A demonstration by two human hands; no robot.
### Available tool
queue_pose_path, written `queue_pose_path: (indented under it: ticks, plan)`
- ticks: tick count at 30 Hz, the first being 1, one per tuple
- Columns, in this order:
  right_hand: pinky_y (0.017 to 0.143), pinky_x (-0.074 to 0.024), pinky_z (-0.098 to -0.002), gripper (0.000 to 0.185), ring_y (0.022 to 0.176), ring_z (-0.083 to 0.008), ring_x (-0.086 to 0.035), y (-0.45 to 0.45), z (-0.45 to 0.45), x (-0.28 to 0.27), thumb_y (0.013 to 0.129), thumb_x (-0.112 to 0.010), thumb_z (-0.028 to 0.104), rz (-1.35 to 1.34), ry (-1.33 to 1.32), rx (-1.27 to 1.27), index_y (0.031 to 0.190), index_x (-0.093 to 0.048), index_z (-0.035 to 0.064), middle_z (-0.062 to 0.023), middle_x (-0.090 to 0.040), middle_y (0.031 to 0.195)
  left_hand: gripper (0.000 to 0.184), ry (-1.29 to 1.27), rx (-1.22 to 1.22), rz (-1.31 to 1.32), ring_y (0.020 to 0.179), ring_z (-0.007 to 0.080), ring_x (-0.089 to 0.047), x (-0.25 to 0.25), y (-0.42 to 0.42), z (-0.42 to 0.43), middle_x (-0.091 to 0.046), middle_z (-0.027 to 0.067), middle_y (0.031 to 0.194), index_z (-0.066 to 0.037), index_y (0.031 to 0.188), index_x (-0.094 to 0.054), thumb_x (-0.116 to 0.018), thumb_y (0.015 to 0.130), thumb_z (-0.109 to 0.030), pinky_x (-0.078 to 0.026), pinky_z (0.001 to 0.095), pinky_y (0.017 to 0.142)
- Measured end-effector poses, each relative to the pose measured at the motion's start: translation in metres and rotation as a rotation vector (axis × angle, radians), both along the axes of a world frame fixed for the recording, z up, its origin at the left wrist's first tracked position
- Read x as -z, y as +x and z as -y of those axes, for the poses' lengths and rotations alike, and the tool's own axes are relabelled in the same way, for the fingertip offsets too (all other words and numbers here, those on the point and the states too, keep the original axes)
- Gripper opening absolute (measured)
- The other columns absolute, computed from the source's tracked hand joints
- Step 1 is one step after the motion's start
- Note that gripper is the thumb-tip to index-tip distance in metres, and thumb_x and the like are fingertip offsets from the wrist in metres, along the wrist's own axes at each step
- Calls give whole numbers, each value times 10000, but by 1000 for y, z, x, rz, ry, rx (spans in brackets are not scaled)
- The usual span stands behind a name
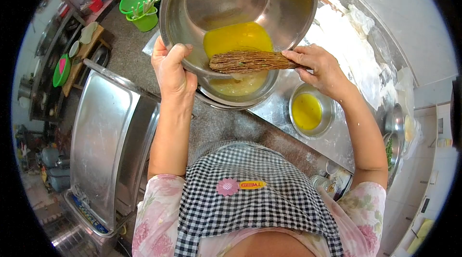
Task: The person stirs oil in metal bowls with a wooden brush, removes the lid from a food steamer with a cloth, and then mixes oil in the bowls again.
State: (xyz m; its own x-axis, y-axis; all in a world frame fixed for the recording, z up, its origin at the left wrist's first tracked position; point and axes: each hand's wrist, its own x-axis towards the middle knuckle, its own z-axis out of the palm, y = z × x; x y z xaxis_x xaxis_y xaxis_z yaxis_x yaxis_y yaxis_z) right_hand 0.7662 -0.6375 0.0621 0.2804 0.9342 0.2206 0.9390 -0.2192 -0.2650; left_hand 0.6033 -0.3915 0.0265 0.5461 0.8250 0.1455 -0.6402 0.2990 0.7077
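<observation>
My left hand (172, 68) grips the near-left rim of a large steel bowl (293, 2). The bowl is tilted toward me, and yellow liquid (238, 37) pools at its lower side. In my right hand (321, 68) is the handle end of a brown twig brush (250, 61), its bristles lying across the bowl's near edge. Directly beneath sits another steel bowl (275, 84) holding paler, cloudy liquid with some foam. Near my right wrist, a small steel bowl (328, 112) with yellow liquid stands on the metal table (276, 108).
White flour-dusted sheeting (349, 52) covers the table's right part. Green buckets (143, 16) stand on the floor at upper left. A large steel box-like unit (103, 137) is left of me. More bowls (395, 122) sit at the right edge.
</observation>
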Motion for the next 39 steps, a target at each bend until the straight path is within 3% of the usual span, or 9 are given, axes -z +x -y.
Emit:
queue_pose_path:
  ticks: [3, 18, 21, 30, 33, 39]
  plan:
    - [849, -504, -362, 534, 927, -280, -591, -2, -1, -2, 720, -636, -23, 8, -27, 27, 1223, -620, 156, -105, -640, 1099, 261, 5, 12, 16, 732, 146, -621, 1, 0, -1, -640, 71, 850, -17, 875, -585, -497, 661, 103, -528, 272, 712]
    - [853, -502, -363, 527, 928, -276, -586, -3, -1, -2, 734, -648, -5, 27, -29, 23, 1233, -614, 162, -97, -635, 1119, 284, 26, 12, 31, 738, 129, -622, 1, -2, 0, -642, 56, 857, -19, 897, -588, -484, 670, 117, -527, 260, 728]
    - [844, -489, -403, 523, 925, -330, -596, -2, -1, 0, 704, -636, 19, 36, 15, -4, 1216, -612, 122, -140, -633, 1059, 287, 23, 8, 35, 741, 126, -623, 0, -2, 0, -643, 57, 859, -20, 902, -587, -485, 671, 116, -527, 259, 726]
    - [847, -489, -403, 543, 924, -335, -593, -1, -2, 1, 697, -640, 18, 37, 7, 10, 1226, -610, 139, -140, -632, 1064, 308, 35, 10, 30, 779, 150, -639, -3, -3, 0, -652, 73, 889, -9, 930, -594, -492, 666, 113, -535, 282, 767]
    - [833, -501, -360, 534, 891, -272, -580, -1, -3, -1, 735, -639, 0, 51, -26, 17, 1246, -605, 152, -98, -641, 1090, 325, 41, 9, 44, 797, 158, -642, -2, -3, 0, -653, 76, 903, -5, 944, -600, -491, 662, 113, -535, 282, 780]
    - [824, -496, -365, 542, 881, -282, -578, -1, -5, -4, 732, -636, 4, 31, -34, 4, 1252, -600, 151, -109, -640, 1078, 321, 49, -20, 39, 823, 159, -639, -3, -4, 2, -654, 83, 934, -3, 943, -603, -494, 663, 110, -526, 290, 798]
